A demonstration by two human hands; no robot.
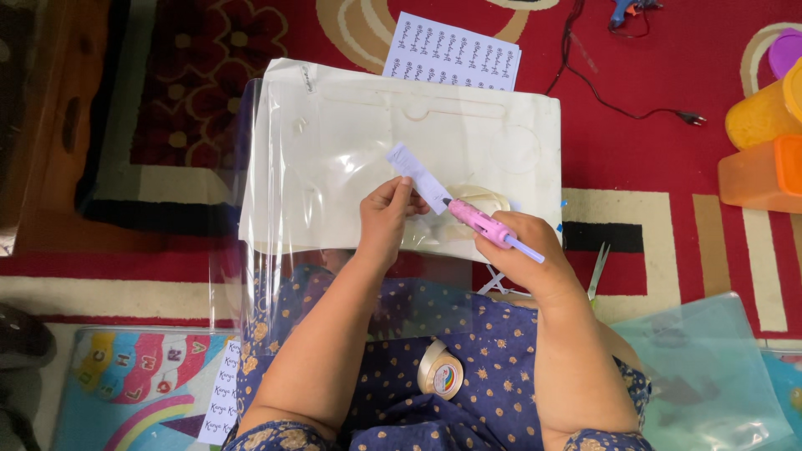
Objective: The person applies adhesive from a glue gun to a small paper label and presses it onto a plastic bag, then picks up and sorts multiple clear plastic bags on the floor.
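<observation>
My left hand (pixel 386 219) pinches a small white paper strip (pixel 418 176) by its lower end, holding it slanted above a cream board (pixel 334 159). My right hand (pixel 526 250) grips a pink glue gun (pixel 480 221) with a pale glue stick sticking out of its back. The gun's tip touches the strip's lower right end. A coil of cream ribbon (pixel 489 199) lies on the board just behind the gun. A clear plastic sheet (pixel 267 276) covers the board's left side and drapes toward my lap.
A printed label sheet (pixel 451 52) lies past the board on the red patterned rug (pixel 652 67). A black power cord (pixel 635 108) runs at the upper right. Orange containers (pixel 764 150) stand at right. Scissors (pixel 597 271), a tape roll (pixel 440 372), a clear bag (pixel 710 367) and a colourful mat (pixel 138 388) lie near me.
</observation>
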